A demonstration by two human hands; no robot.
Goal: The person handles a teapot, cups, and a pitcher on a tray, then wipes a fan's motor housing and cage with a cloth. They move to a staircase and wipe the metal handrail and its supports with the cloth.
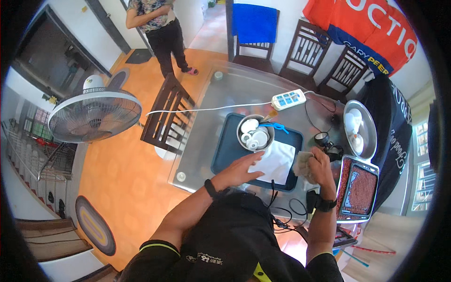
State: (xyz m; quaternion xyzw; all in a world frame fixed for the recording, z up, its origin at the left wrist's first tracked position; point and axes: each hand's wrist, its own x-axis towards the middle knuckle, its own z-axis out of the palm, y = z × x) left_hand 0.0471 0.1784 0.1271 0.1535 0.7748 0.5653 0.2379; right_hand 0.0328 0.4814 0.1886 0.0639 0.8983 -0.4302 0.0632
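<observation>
My left hand [238, 170] reaches over the near left part of a dark blue tray [224, 145], its fingers stretched out and holding nothing. The fingertips are by the left edge of a white sheet [277, 164] lying in the tray; whether they touch it I cannot tell. My right hand [322, 168] is closed around a crumpled beige-grey cloth [305, 167] at the tray's right edge. At the far side of the tray stands a metal bowl [255, 147] with several white round pieces [258, 136], a brush [268, 115] and a blue strip-like item [277, 126].
A white power strip [288, 99] with its cord crosses the table [202, 127]. To the right are black round devices [334, 151], an oval metal dish [369, 131] and a tray of reddish-brown granules [342, 188]. Black cables hang nearby. A person [164, 37] stands beyond; a fan [94, 115] is left.
</observation>
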